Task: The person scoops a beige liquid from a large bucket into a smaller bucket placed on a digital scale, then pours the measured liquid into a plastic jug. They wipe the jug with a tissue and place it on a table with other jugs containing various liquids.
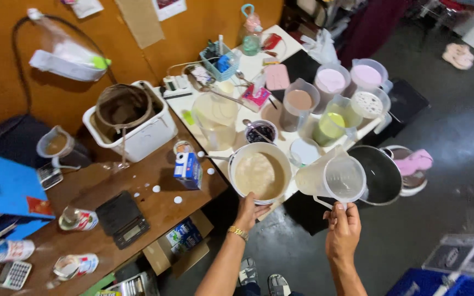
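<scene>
The left hand (250, 211) is gripping the near rim of a white bowl (259, 174) of beige liquid at the table edge; the right hand (342, 227) is holding 1 clear pitcher (333, 178) by its handle, tilted beside the bowl.

Left hand's (250, 211) fingers hidden under pot (259, 174) rim; carton (188, 170) print too small to read; blue box (4, 186) cut off at left edge; calculator (12, 273) keys perhaps blurred
</scene>
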